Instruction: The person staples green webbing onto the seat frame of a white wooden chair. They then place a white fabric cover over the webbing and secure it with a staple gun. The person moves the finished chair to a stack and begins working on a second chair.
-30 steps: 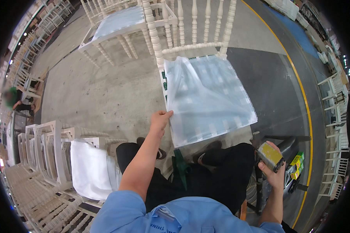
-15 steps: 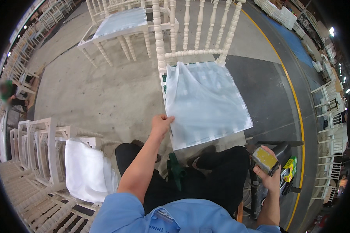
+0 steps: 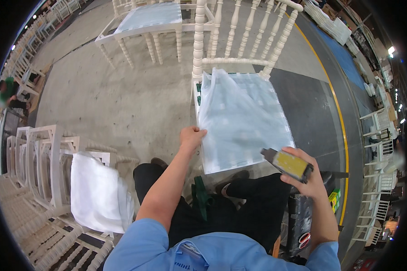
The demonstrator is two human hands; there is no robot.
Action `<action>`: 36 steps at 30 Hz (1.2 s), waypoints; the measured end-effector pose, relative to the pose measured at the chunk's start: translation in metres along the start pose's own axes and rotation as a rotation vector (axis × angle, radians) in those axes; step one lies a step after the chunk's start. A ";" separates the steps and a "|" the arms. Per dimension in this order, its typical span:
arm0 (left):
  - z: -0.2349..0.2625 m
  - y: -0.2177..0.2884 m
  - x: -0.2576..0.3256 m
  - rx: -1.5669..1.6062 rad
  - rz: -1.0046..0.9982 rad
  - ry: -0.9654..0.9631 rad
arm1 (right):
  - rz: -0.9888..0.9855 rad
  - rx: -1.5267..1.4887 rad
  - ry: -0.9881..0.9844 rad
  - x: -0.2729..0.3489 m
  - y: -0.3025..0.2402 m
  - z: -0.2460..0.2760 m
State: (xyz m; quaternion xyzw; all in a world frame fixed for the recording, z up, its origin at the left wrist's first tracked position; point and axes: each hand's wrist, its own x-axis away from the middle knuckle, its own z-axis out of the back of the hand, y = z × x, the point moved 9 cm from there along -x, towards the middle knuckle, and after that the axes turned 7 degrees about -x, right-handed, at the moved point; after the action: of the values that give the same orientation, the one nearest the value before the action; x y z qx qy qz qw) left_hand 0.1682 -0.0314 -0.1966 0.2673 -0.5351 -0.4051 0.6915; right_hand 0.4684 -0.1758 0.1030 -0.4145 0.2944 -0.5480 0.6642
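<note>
Pinching in the left hand (image 3: 191, 137) the left edge of the white cloth (image 3: 245, 122), spread with some folds over the nearest chair (image 3: 233, 60). Gripping in the right hand (image 3: 311, 175) a yellow and dark tool (image 3: 290, 165), near the cloth's front edge, with hands well apart.

At the bottom centre, a light blue short-sleeved shirt (image 3: 233, 253) with dark blue lettering (image 3: 187, 265); above it, black trousers (image 3: 260, 196) and dark shoes (image 3: 236, 177). Left hand (image 3: 191, 138) and right hand (image 3: 315, 184) are bare.
</note>
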 end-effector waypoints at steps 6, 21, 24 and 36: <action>0.003 -0.004 -0.005 0.043 -0.010 -0.038 | -0.013 0.041 -0.365 -0.100 0.016 -0.082; 0.001 -0.014 -0.023 0.113 -0.147 -0.112 | -0.078 0.238 -0.641 -0.188 0.088 -0.192; -0.001 -0.015 -0.026 0.069 -0.155 -0.112 | -0.108 0.175 -0.657 -0.186 0.090 -0.193; 0.005 0.100 -0.073 -0.455 -0.402 0.260 | -0.056 0.047 -0.256 -0.106 0.064 -0.092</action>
State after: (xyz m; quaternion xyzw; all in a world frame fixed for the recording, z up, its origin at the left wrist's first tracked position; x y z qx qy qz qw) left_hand 0.1831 0.0833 -0.1529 0.2558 -0.2748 -0.6049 0.7023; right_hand 0.3974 -0.0898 -0.0041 -0.4737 0.1825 -0.5158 0.6901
